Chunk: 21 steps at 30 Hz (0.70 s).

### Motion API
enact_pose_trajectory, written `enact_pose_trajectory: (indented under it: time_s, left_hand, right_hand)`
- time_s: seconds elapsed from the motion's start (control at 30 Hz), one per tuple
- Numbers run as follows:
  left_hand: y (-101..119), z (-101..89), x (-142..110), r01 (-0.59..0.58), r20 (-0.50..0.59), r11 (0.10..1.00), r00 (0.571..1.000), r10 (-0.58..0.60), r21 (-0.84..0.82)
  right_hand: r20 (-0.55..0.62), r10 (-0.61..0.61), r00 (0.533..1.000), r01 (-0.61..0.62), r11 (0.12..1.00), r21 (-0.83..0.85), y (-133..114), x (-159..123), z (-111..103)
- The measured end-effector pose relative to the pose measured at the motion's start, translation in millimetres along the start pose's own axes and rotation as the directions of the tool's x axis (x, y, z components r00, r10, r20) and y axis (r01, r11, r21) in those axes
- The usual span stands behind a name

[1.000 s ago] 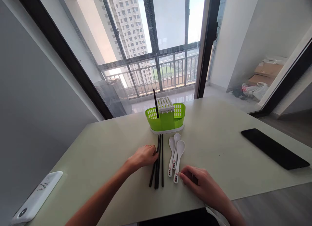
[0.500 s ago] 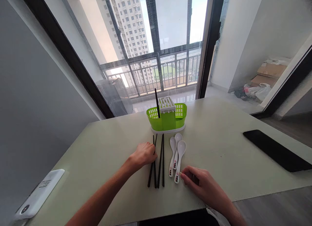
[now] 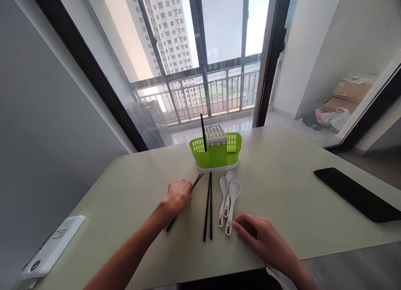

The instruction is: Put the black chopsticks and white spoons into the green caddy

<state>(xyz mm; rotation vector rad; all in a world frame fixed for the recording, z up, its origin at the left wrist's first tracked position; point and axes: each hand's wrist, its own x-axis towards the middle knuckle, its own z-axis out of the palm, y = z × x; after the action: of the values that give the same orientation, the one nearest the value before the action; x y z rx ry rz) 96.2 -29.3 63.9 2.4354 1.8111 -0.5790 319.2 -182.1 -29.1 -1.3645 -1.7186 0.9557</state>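
My left hand [image 3: 179, 196] is closed around a pair of black chopsticks [image 3: 196, 182], which slant across the table; their middle is hidden under my palm. To its right, another pair of black chopsticks [image 3: 207, 210] lies on the table, tips nearly together. Beside them are three white spoons [image 3: 234, 192], bowls pointing away from me, with printed marks on the handles. My right hand [image 3: 260, 231] rests on the table with fingers curled and thumb against them, its fingertips right beside the nearest spoon's handle. Nothing shows in its grasp.
A green utensil basket [image 3: 217, 156] with a white slotted top stands behind the spoons, a black chopstick [image 3: 203, 133] upright in its left side. A black flat object [image 3: 357, 194] lies at the right. At the left edge is a white phone-like device [image 3: 54, 246]. Beyond the table [image 3: 125, 190] are glass doors.
My left hand has moved left and slightly toward me, drawing its pair of chopsticks away from the other pair and tilting them. My right hand and the spoons stay in place.
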Motion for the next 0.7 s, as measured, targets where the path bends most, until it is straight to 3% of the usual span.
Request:
enact_pose_trajectory:
  time_s: [0.3, 0.7]
  left_hand:
    - [-2, -2.3, -2, -0.016, 0.026, 0.996, 1.000, 0.014, 0.092]
    - [-4, -10.5, -4, 0.017, -0.025, 0.998, 1.000, -0.015, 0.054]
  right_hand:
    - [-0.017, -0.025, 1.000, 0.024, 0.999, -0.044, 3, 0, 1]
    - [-0.003, -0.020, 1.000, 0.020, 0.999, -0.026, 1, 1, 0]
